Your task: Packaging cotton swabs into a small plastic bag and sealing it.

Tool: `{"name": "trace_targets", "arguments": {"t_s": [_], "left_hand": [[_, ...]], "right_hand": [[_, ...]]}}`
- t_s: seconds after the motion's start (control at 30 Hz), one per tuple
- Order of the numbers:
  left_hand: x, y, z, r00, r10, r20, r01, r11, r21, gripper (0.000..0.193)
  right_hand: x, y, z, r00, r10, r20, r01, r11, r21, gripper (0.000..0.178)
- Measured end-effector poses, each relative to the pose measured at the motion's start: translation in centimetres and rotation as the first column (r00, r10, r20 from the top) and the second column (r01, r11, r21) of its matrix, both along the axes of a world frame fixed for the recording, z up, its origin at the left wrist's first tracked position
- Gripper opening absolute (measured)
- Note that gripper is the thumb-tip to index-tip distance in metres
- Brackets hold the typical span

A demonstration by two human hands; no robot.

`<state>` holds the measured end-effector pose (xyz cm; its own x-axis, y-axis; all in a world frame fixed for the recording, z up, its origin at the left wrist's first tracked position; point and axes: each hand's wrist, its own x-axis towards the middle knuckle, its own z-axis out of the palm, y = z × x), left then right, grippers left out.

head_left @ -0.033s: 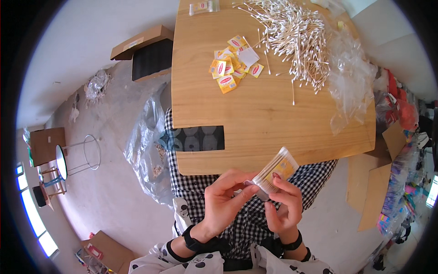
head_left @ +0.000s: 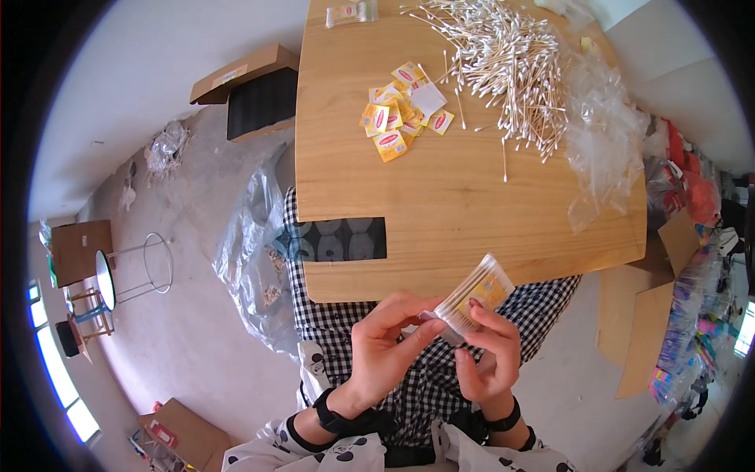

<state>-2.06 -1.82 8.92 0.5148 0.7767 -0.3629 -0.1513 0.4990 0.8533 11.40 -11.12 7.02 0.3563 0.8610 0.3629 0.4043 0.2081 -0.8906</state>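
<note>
A clear packet of cotton swabs with a yellow card inside is held tilted over my lap, just off the table's near edge. My left hand pinches its lower left end between thumb and fingers. On the packet's right side, the fingers of my right hand press against the wrapping. Beyond it on the table, yellow and white cards lie in a small heap. A big pile of loose cotton swabs spreads over the far right, with several strays beside it.
The wooden table has a dark-filled notch at its near left. Clear plastic bags lie along its right side. Another swab packet rests at the far edge. On the floor sit a plastic bag and an open carton.
</note>
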Motion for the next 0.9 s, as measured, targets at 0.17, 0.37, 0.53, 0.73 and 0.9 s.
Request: {"name": "trace_targets", "arguments": {"t_s": [0.17,0.37,0.53,0.73,0.9], "left_hand": [[-0.8,1.1,0.7,0.984,-0.088,-0.157,0.135,0.938,0.32,0.029],[-1.3,2.0,1.8,0.979,-0.126,-0.163,0.18,0.908,0.378,0.029],[-1.0,1.9,2.4,0.992,-0.081,-0.095,0.104,0.955,0.276,0.03],[-0.6,1.2,2.2,1.0,-0.002,0.023,-0.005,0.954,0.299,0.029],[-0.4,1.4,2.3,0.988,-0.021,-0.154,0.101,0.842,0.531,0.028]], "right_hand": [[-1.3,0.5,1.2,0.841,-0.216,-0.496,0.229,0.973,-0.034,0.084],[1.1,-0.8,1.4,0.793,-0.109,-0.6,-0.102,0.947,-0.306,0.058],[0.8,0.0,2.6,0.649,-0.099,-0.754,-0.244,0.912,-0.33,0.039],[0.8,0.0,2.2,0.289,-0.101,-0.952,-0.302,0.934,-0.19,0.039],[0.5,-0.2,2.3,0.474,-0.073,-0.878,-0.253,0.943,-0.215,0.038]]}}
